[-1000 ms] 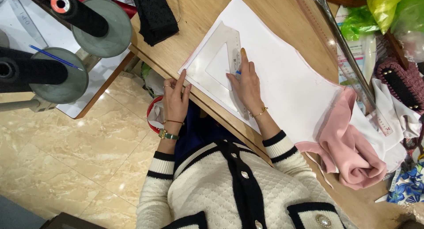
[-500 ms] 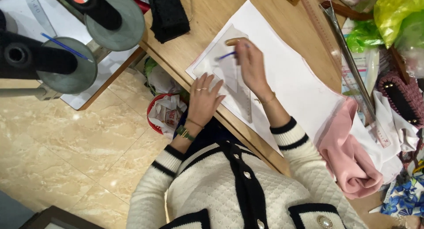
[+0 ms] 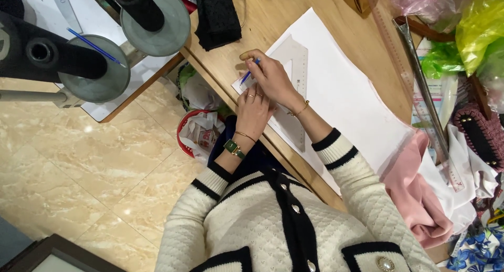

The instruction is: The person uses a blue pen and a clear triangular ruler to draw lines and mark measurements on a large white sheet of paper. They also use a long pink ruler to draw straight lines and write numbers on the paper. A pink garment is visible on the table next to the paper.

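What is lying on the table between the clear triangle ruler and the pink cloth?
In the head view, only the white paper sheet lies between the clear triangle ruler and the pink cloth; that stretch of paper is bare.

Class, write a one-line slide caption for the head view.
Right hand draws with blue pen along clear set square on white paper.

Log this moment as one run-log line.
right hand: holds blue pen | left hand: presses clear plastic set square | on: large white paper sheet | surface: wooden table
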